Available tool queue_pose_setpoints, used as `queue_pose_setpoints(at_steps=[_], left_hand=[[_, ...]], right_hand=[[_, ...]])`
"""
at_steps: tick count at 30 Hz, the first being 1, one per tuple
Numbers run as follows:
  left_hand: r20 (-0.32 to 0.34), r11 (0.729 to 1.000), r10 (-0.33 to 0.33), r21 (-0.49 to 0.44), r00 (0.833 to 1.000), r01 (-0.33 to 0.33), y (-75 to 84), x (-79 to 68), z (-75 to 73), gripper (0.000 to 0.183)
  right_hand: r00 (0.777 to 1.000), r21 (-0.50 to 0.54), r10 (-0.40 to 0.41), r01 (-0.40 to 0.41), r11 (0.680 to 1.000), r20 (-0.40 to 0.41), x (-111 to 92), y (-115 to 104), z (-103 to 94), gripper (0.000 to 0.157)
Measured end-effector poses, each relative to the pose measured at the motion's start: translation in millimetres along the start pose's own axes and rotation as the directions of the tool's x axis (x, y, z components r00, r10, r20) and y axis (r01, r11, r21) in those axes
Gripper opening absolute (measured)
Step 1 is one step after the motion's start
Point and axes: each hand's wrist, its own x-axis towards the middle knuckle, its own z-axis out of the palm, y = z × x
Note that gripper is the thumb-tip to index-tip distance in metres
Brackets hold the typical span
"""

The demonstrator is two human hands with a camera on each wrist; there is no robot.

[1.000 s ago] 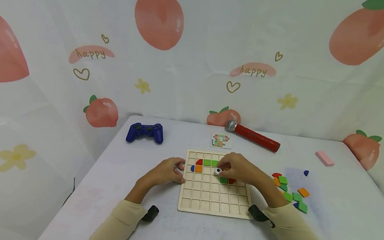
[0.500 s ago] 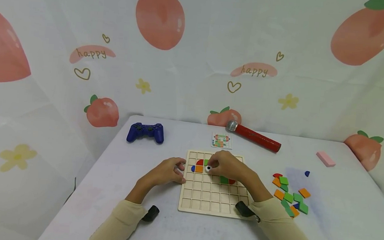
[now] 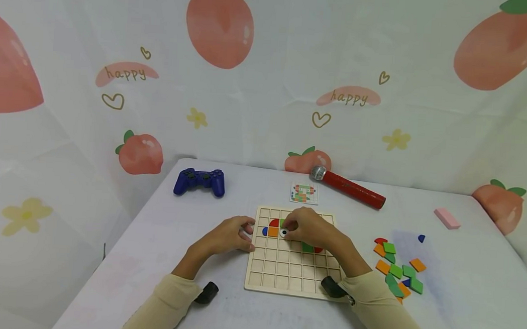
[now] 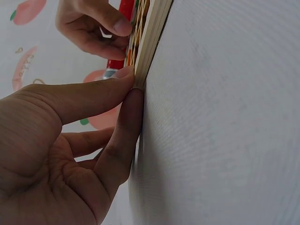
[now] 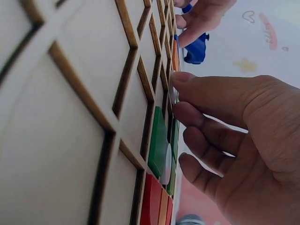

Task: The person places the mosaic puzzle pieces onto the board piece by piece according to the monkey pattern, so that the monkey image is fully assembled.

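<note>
A wooden grid board (image 3: 293, 277) lies flat on the white table. My right hand (image 3: 305, 227) reaches over its upper rows and pinches a white eye tile (image 3: 284, 232), low over a cell beside the orange tile (image 3: 273, 231). A red quarter tile (image 3: 273, 221), a blue piece (image 3: 264, 231), a green tile (image 3: 307, 246) and a red piece (image 3: 318, 249) sit in cells. In the right wrist view my right hand's fingers (image 5: 206, 122) curl above a green tile (image 5: 158, 140). My left hand (image 3: 232, 235) presses thumb and finger (image 4: 126, 93) against the board's left edge (image 4: 152, 33).
Several loose green, orange, red and blue tiles (image 3: 397, 268) lie right of the board. Behind it are a pattern card (image 3: 304, 192), a red microphone (image 3: 348, 188), a blue game controller (image 3: 199, 180) and a pink block (image 3: 446, 217). A fruit-print cloth hangs behind.
My right hand has carried the white eye tile leftwards across the board, about two cells, to beside the orange tile. The left hand has stayed at the board's edge.
</note>
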Motion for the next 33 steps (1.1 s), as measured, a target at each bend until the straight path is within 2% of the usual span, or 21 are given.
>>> queue_pose_setpoints(at_steps=[8, 15, 21, 33], left_hand=[[0.0, 1.0, 0.004, 0.001, 1.0, -0.004, -1.3, -0.4, -0.1, 0.072], [-0.004, 1.0, -0.002, 0.01, 1.0, 0.002, -1.0, -0.3, 0.5, 0.072], [-0.007, 1.0, -0.007, 0.012, 1.0, 0.007, 0.5, -0.3, 0.6, 0.072], [-0.007, 1.0, -0.017, 0.012, 1.0, 0.017, 0.2, -0.7, 0.3, 0.073]], right_hand=[[1.0, 0.012, -0.016, 0.016, 1.0, 0.005, -2, 0, -0.9, 0.017], [1.0, 0.037, 0.011, -0.01, 0.999, -0.013, -11, 9, -6.4, 0.026], [0.997, 0.021, 0.061, -0.06, 0.998, -0.054, -31, 21, -19.2, 0.029], [0.976, -0.045, 0.154, -0.163, 0.986, -0.154, -85, 53, -51.8, 0.03]])
